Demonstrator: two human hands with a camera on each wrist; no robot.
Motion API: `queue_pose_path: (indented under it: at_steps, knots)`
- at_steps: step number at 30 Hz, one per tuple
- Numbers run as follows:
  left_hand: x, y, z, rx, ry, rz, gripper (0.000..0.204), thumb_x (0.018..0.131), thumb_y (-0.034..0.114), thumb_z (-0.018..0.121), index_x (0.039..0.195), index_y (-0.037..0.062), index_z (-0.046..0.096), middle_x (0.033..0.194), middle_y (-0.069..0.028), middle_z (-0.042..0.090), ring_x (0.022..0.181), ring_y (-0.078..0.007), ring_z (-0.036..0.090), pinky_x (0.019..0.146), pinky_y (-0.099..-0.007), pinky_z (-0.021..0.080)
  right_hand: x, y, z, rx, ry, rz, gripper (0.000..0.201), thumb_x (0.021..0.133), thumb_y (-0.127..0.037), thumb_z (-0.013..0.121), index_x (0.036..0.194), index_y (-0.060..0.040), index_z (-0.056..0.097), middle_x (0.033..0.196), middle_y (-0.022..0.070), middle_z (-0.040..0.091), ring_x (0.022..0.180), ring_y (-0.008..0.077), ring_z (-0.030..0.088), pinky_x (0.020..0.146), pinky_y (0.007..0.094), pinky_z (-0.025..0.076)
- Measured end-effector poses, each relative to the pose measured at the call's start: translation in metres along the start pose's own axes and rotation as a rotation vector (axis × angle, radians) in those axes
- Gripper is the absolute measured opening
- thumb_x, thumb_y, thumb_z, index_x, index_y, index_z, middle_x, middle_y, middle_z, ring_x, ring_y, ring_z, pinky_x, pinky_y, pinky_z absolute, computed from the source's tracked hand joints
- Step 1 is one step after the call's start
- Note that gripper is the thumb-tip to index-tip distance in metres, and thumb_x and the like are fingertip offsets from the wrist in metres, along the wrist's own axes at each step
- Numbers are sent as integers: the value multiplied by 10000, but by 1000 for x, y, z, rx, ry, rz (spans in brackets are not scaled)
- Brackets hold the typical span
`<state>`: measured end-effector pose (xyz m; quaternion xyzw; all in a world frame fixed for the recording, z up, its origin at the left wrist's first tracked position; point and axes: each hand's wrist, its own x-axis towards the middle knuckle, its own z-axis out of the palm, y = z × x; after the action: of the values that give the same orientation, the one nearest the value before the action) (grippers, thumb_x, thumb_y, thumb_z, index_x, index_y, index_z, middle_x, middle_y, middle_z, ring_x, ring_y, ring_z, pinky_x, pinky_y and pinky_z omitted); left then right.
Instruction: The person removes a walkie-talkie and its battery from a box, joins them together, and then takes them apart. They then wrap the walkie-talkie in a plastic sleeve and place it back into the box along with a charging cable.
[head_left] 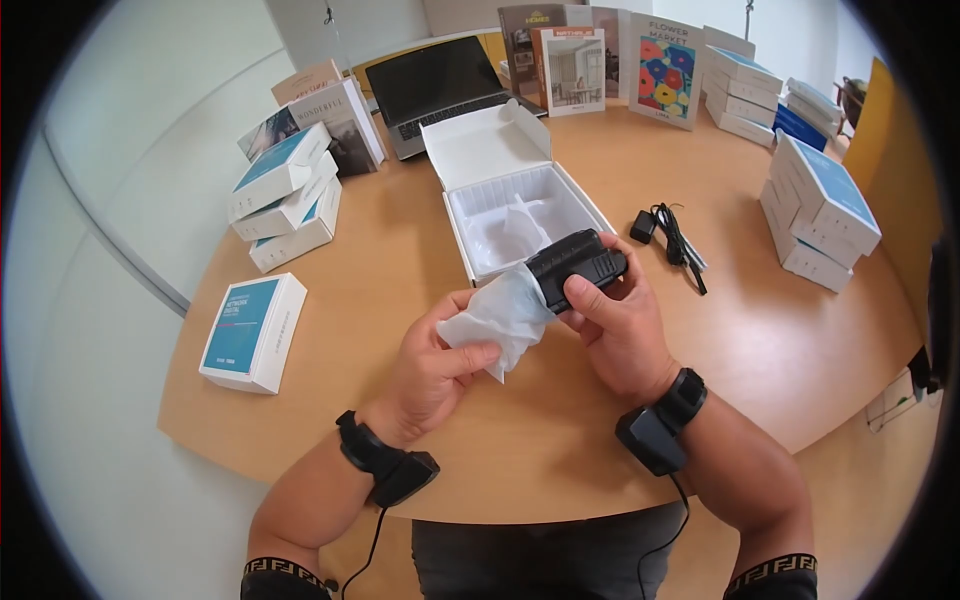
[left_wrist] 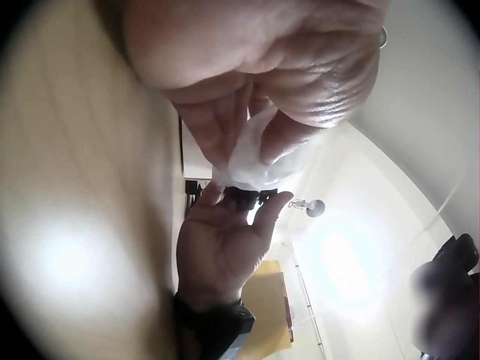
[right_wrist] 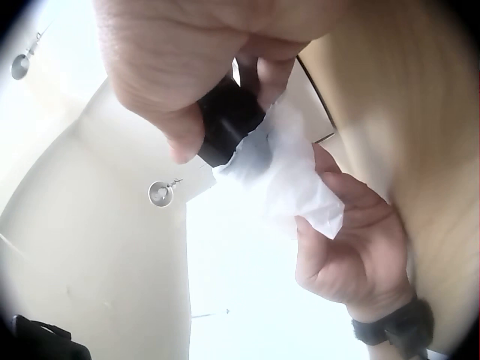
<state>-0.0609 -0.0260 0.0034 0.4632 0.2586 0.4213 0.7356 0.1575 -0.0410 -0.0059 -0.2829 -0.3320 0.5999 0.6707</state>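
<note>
In the head view my right hand (head_left: 625,335) grips a black boxy device (head_left: 577,268), thumb on its near face and fingers behind it. The device's left end sits inside a thin white translucent sleeve bag (head_left: 500,318). My left hand (head_left: 430,365) pinches the loose end of that bag between thumb and fingers. The right wrist view shows the bag (right_wrist: 289,176) crumpled around the lower end of the device (right_wrist: 229,120). Just beyond both hands lies an open white box (head_left: 487,170) with a moulded white tray (head_left: 475,235) in it.
A black adapter with a coiled cable (head_left: 675,245) lies right of the open box. Teal-and-white boxes are stacked left (head_left: 290,195) and right (head_left: 820,210), and one box (head_left: 250,330) lies alone at left. A laptop (head_left: 435,90) and upright books (head_left: 665,70) stand behind.
</note>
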Motion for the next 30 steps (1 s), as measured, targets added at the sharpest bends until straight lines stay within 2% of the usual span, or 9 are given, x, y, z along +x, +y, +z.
queue_pose_path:
  at_steps: [3, 5, 9, 14, 19, 21, 25, 27, 30]
  knots:
    - [0, 1, 2, -63, -46, -11, 464, 916, 53, 668, 1346, -30, 512, 1180, -77, 640, 1095, -167, 610, 950, -325, 491, 1, 3, -1, -24, -38, -27, 570, 905, -49, 713, 1369, -117, 390, 1190, 34, 598, 1079, 169, 622, 906, 343, 530]
    - [1, 0, -5, -80, -77, -43, 461, 934, 89, 660, 1351, -35, 510, 1188, -79, 639, 1096, -170, 614, 951, -330, 494, 2, 4, -4, -77, -54, -40, 641, 876, -76, 767, 1383, -41, 375, 1187, 73, 613, 1068, 149, 622, 909, 296, 536]
    - [0, 0, -6, -146, -121, -131, 426, 982, 194, 625, 1320, -49, 533, 1181, -86, 648, 1069, -173, 630, 932, -330, 503, -1, 2, -1, -190, -84, -44, 651, 866, -78, 778, 1377, -22, 379, 1191, 78, 617, 1086, 156, 613, 939, 304, 519]
    - [2, -5, -17, -88, -184, -198, 391, 956, 172, 631, 1271, -52, 571, 1152, -96, 661, 1037, -181, 641, 927, -333, 500, -6, 3, 6, -204, -193, -82, 643, 863, -84, 780, 1370, -14, 391, 1205, 89, 613, 1127, 175, 599, 978, 344, 499]
    - [0, 0, -22, -82, -271, -246, 393, 924, 156, 633, 1252, -56, 587, 1151, -115, 665, 1036, -203, 645, 943, -341, 489, -6, 1, 4, -244, -156, -12, 607, 874, -128, 759, 1375, -60, 423, 1222, 63, 592, 1133, 177, 582, 990, 339, 478]
    - [-3, 6, -19, -172, -277, -311, 392, 942, 173, 618, 1252, -65, 587, 1156, -130, 670, 1059, -212, 644, 959, -344, 478, -4, 2, 2, -250, -146, 5, 607, 877, -148, 761, 1375, -57, 426, 1210, 63, 598, 1121, 177, 589, 985, 337, 480]
    - [-4, 7, -16, -375, -277, -304, 380, 952, 175, 622, 1238, -73, 597, 1143, -131, 681, 1047, -200, 654, 937, -330, 493, -5, 0, 0, -247, -173, 51, 619, 879, -108, 773, 1375, -37, 409, 1175, 104, 635, 1066, 190, 631, 935, 341, 516]
    - [-3, 6, -14, -138, -271, -329, 371, 943, 175, 659, 1218, -70, 615, 1122, -118, 690, 1015, -175, 666, 902, -306, 509, -8, 0, 2, -277, -209, 60, 619, 879, -108, 774, 1376, -40, 411, 1170, 107, 638, 1061, 193, 635, 925, 340, 521]
    - [-4, 9, -8, 25, -239, -348, 371, 911, 155, 706, 1203, -60, 629, 1101, -98, 696, 975, -150, 669, 873, -287, 517, -9, 2, 4, -355, -265, 33, 648, 878, -113, 779, 1395, -41, 394, 1174, 116, 640, 1064, 197, 638, 922, 340, 523]
